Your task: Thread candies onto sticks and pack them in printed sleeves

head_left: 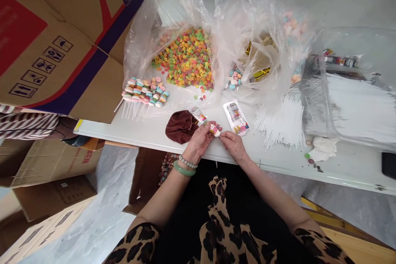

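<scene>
My left hand [199,142], with bead and green bangles at the wrist, is closed on a small printed candy packet [215,129] near the table's front edge. Pink and white pieces show at its end. My right hand [234,145] is pinched right beside that end; what lies between its fingertips is too small to make out. A stack of printed wrappers [235,116] lies just beyond my right hand. Left of my left hand are a dark red cloth pouch [180,126] and another printed wrapper [198,114]. Pastel candies on white sticks [145,91] lie farther left.
Behind stands a clear bag of colourful ring candies [188,60], with another plastic bag [269,55] holding pastel candies beside it. White sticks [281,121] lie loose at right, near a clear bin [359,103] of more sticks. A large carton [62,41] flanks the left.
</scene>
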Tool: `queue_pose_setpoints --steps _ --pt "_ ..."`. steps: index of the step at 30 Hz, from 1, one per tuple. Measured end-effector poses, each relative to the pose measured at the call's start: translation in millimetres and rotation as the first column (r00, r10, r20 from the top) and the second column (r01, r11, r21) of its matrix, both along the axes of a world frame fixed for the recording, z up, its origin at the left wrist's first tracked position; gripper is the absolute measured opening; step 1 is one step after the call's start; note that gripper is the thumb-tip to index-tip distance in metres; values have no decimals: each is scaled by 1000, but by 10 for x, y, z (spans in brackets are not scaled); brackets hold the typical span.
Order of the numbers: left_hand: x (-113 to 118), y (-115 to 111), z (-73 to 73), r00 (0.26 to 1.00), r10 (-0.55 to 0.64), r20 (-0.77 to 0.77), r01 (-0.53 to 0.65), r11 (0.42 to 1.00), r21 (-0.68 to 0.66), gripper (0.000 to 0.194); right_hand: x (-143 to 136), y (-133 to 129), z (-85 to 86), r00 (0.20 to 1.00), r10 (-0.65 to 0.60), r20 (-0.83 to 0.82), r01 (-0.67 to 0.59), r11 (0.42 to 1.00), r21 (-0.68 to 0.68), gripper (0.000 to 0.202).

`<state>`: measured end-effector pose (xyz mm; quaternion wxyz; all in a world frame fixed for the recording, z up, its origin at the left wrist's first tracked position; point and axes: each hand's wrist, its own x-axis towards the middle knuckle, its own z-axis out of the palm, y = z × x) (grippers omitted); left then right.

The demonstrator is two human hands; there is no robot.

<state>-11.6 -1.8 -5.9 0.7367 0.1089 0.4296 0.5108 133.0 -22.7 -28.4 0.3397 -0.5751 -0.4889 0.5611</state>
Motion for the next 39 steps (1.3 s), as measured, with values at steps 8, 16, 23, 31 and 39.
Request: queue_pose_setpoints --steps 8,16,23,31,39 --pt "90 -73 -37 998 -18 53 18 1000 -8 40 -153 -55 56 963 -81 -258 70 996 -51 20" --pt "73 -88 -68 996 73 -46 -75 996 -50 35 -130 -45 47 983 -74 168 37 977 211 20" --pt "-87 26 -99 979 201 -38 -203 978 -51 14 -128 -144 45 910 -63 409 -71 950 304 27" --pt "-72 57 -72 930 367 7 -366 930 -39 7 -158 -168 57 886 -13 464 -198 894 402 34" --pt "-44 39 -66 935 353 37 -352 936 -20 9 -147 -120 -5 958 -31 284 -66 943 325 30"
